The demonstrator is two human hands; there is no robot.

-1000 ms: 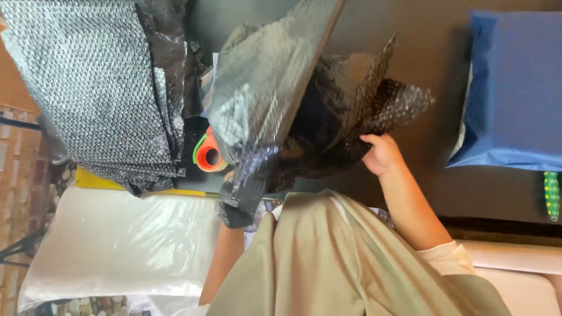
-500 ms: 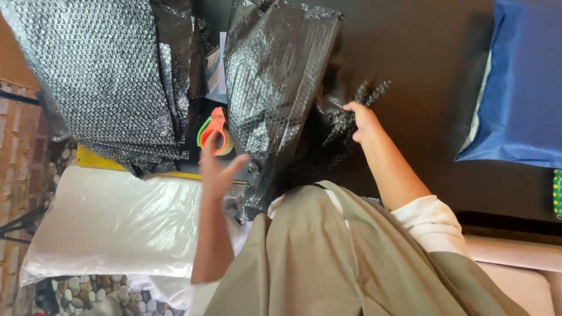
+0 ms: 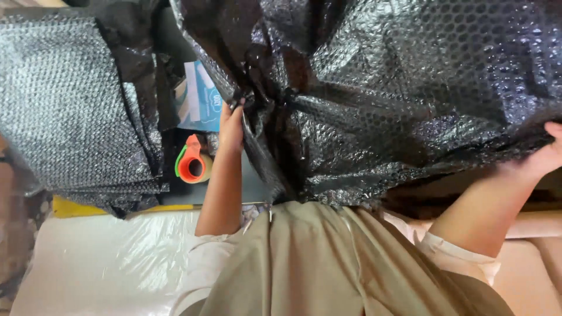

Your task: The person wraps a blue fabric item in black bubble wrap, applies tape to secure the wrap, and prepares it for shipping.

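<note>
A large sheet of black bubble wrap [image 3: 380, 99] is spread wide and held up close to the camera, filling the upper right of the head view. My left hand [image 3: 232, 126] grips its left edge. My right hand [image 3: 544, 158] grips its right edge at the frame's right side. The sheet hides the table surface behind it. An orange and green tape dispenser [image 3: 193, 164] lies just left of my left forearm.
A stack of folded black bubble wrap [image 3: 76, 111] lies at the left. A blue and white box [image 3: 202, 96] sits beside it. A white plastic-wrapped bundle [image 3: 111, 263] lies at lower left. Khaki fabric [image 3: 339, 263] drapes at the bottom centre.
The bubble wrap sheet has been opened out wide and brought nearer. My left hand rose from below the sheet and took hold of its left edge; my right hand moved far right.
</note>
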